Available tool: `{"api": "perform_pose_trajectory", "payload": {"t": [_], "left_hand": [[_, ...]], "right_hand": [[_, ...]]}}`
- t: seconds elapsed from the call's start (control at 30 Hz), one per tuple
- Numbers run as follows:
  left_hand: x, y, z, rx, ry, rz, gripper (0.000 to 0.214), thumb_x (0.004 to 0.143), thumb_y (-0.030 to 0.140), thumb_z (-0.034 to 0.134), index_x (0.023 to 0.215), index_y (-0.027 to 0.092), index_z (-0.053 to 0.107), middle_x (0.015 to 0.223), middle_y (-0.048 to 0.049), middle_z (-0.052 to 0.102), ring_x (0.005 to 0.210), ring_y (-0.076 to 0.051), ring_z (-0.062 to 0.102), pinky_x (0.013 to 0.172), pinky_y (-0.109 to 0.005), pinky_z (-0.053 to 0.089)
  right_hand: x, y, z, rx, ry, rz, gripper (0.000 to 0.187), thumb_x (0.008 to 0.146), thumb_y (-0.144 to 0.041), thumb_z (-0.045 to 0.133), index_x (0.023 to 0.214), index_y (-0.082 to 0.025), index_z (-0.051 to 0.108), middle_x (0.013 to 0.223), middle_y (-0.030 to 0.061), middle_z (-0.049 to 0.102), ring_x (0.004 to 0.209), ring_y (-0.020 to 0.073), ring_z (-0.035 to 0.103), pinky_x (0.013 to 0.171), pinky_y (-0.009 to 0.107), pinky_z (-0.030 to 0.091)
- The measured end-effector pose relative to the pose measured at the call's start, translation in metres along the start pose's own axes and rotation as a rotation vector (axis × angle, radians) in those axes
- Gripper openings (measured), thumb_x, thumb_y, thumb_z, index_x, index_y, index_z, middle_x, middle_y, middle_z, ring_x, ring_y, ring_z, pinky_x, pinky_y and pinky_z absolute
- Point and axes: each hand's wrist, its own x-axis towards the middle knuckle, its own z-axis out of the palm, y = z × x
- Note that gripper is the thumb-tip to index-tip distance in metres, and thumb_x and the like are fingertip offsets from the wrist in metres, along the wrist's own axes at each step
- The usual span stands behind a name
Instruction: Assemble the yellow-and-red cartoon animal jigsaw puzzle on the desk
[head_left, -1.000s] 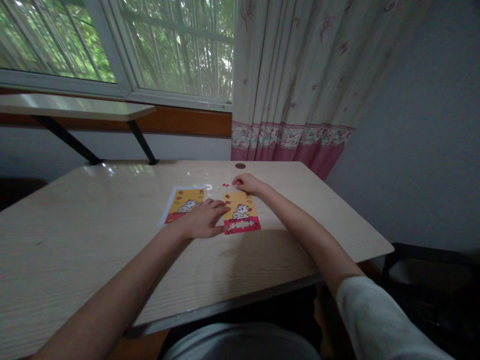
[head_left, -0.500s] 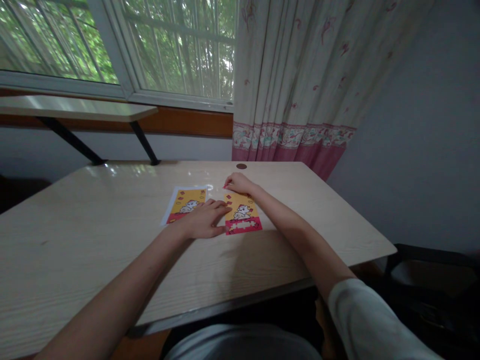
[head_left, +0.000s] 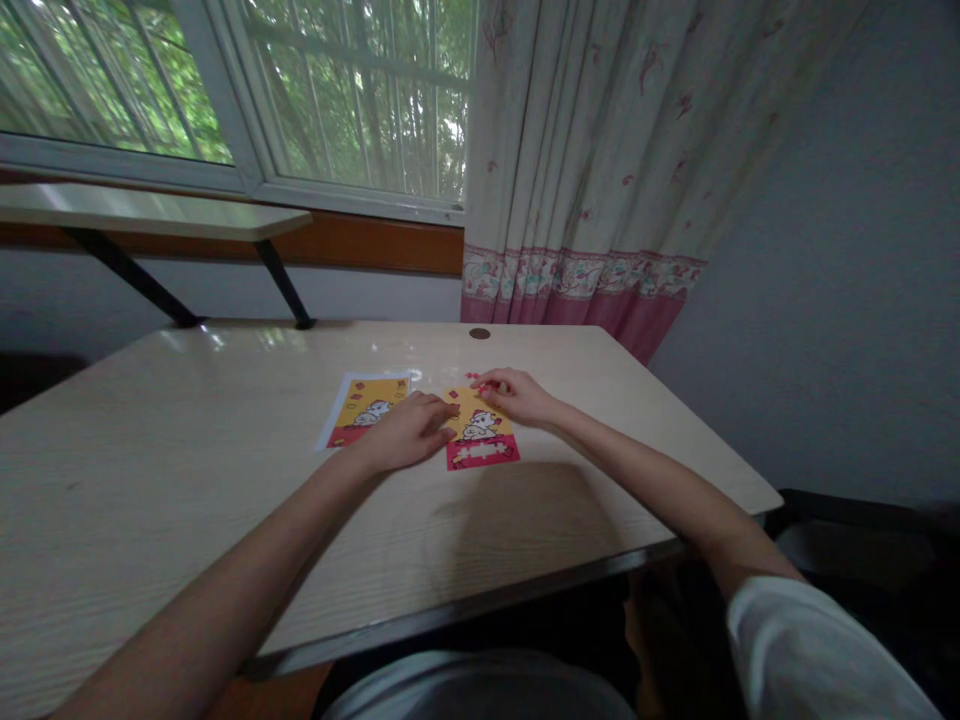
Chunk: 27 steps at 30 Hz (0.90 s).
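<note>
A jigsaw puzzle [head_left: 480, 425] with a white cartoon animal on yellow lies flat on the desk, a gap showing in its red bottom strip. My left hand [head_left: 409, 430] rests at its left edge, fingers apart and fingertips touching it. Over the upper right of the puzzle, my right hand [head_left: 521, 397] is closed in a pinch, with a small red puzzle piece [head_left: 484, 388] at its fingertips, partly hidden. Just beyond the puzzle lie small red pieces [head_left: 472, 376]. Left of it is a matching printed picture sheet [head_left: 364, 410], partly covered by my left hand.
The pale wooden desk [head_left: 300, 540] has a round cable hole cover [head_left: 480, 333] near its back edge. A raised shelf [head_left: 157, 210] on black supports stands at the back left. Behind are a window [head_left: 352, 110] and a patterned curtain [head_left: 592, 170]; a dark chair [head_left: 862, 520] is at the right.
My right hand has moved right and nearer, from beyond the puzzle to over its upper right part, uncovering the small red pieces. My left hand has stayed nearly in place.
</note>
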Motion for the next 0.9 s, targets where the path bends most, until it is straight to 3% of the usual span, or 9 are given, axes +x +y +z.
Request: {"api": "perform_pose_trajectory", "payload": {"t": [0.17, 0.4, 0.63, 0.9], "left_hand": [[0.004, 0.016, 0.002, -0.196, 0.084, -0.099, 0.026, 0.081, 0.030, 0.052, 0.095, 0.017, 0.069, 0.098, -0.0080, 0.069, 0.093, -0.021, 0.060, 0.085, -0.034, 0.045], [0.007, 0.030, 0.007, -0.334, 0.178, -0.210, 0.022, 0.079, 0.032, 0.054, 0.086, 0.020, 0.071, 0.088, -0.0049, 0.071, 0.080, -0.019, 0.061, 0.075, -0.033, 0.046], [0.009, 0.028, 0.013, -0.536, 0.231, -0.308, 0.022, 0.076, 0.036, 0.059, 0.082, 0.019, 0.071, 0.078, -0.0025, 0.070, 0.069, -0.016, 0.058, 0.063, -0.028, 0.045], [0.011, 0.031, 0.012, -0.587, 0.259, -0.317, 0.024, 0.074, 0.039, 0.060, 0.080, 0.018, 0.071, 0.077, -0.0030, 0.070, 0.068, -0.016, 0.057, 0.062, -0.028, 0.044]], "right_hand": [[-0.025, 0.003, 0.007, 0.346, 0.134, 0.143, 0.021, 0.074, -0.031, 0.066, 0.086, -0.014, 0.069, 0.081, 0.0044, 0.067, 0.066, 0.0106, 0.057, 0.060, 0.022, 0.043], [-0.029, -0.006, 0.024, 0.562, 0.196, 0.215, 0.029, 0.064, -0.039, 0.074, 0.081, -0.016, 0.071, 0.078, 0.0039, 0.069, 0.066, 0.0117, 0.060, 0.063, 0.025, 0.047], [-0.034, -0.019, 0.022, 0.652, 0.279, 0.291, 0.032, 0.059, -0.040, 0.078, 0.076, -0.016, 0.065, 0.068, 0.0007, 0.065, 0.060, 0.0099, 0.059, 0.060, 0.023, 0.047], [-0.035, -0.022, 0.025, 0.659, 0.256, 0.279, 0.030, 0.063, -0.042, 0.075, 0.073, -0.016, 0.063, 0.067, 0.0003, 0.064, 0.057, 0.0089, 0.057, 0.055, 0.021, 0.043]]}}
